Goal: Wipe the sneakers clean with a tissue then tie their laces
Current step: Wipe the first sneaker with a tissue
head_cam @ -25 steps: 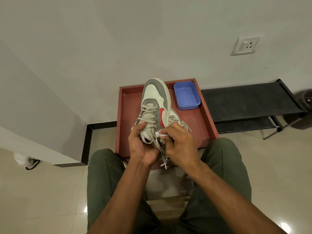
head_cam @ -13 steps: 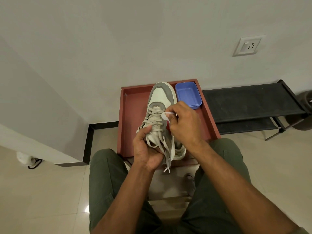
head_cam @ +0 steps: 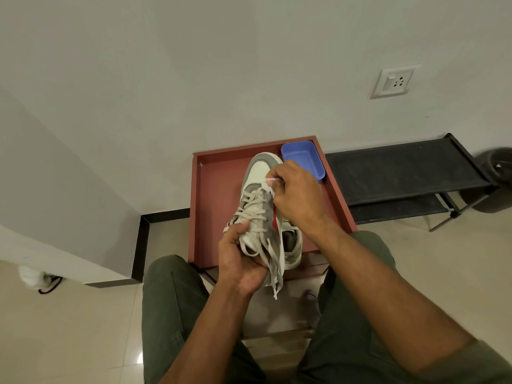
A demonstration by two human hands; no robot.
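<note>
A white and grey sneaker (head_cam: 259,189) with loose beige laces is held up over the red tray (head_cam: 219,195), toe pointing away. My left hand (head_cam: 241,259) grips it at the heel and tongue end. My right hand (head_cam: 297,194) pinches a small white tissue (head_cam: 270,184) against the sneaker's right side near the toe box. A second sneaker (head_cam: 292,245) lies in the tray behind my right wrist, mostly hidden.
A blue plastic tub (head_cam: 303,159) sits in the tray's far right corner. A black shoe rack (head_cam: 401,178) stands to the right against the wall, a dark bin (head_cam: 498,178) beyond it. My knees in green trousers frame the tray's near edge.
My right hand with the tissue has slid from the sneaker's tongue end up along its right side toward the toe. The sneaker has tilted slightly right.
</note>
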